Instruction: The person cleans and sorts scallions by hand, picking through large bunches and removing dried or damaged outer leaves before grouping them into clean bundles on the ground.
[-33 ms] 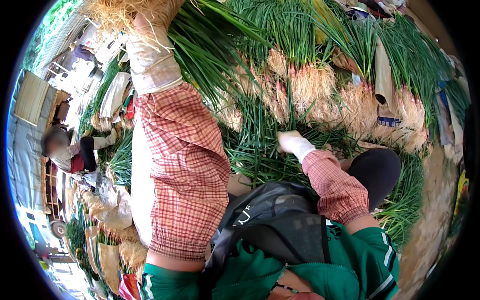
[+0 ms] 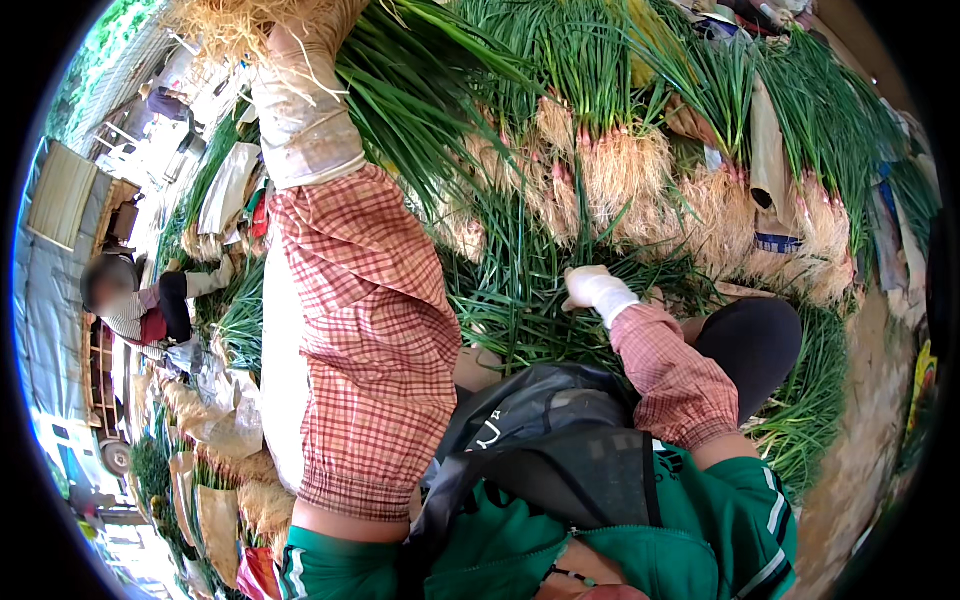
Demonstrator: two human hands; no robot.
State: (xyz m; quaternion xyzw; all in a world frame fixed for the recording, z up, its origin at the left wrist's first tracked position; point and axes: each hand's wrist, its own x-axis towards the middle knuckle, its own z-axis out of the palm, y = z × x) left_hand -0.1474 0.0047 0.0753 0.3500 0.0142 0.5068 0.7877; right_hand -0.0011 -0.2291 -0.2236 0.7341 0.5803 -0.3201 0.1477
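At the top, my gloved left hand [image 2: 308, 60] is wrapped round a raised bunch of green onions [image 2: 410, 85]. The pale, tangled roots [image 2: 235, 30] stick out to the left and the green leaves trail to the right. My gloved right hand [image 2: 590, 287] is closed just above loose green onion leaves [image 2: 520, 300] in front of my body. Whether anything is pinched in its fingers is hidden. Both forearms wear red checked sleeves.
Rows of green onion bundles with roots toward me [image 2: 625, 170] lie beyond my right hand. A rolled tan sheet [image 2: 768, 150] lies among them. More green onions [image 2: 800, 420] lie by my right knee [image 2: 755, 345]. A seated person [image 2: 135, 305] is at the left, near a vehicle wheel [image 2: 116, 457].
My right hand has shifted slightly to the right over the leaves. The left hand and its bunch look the same.
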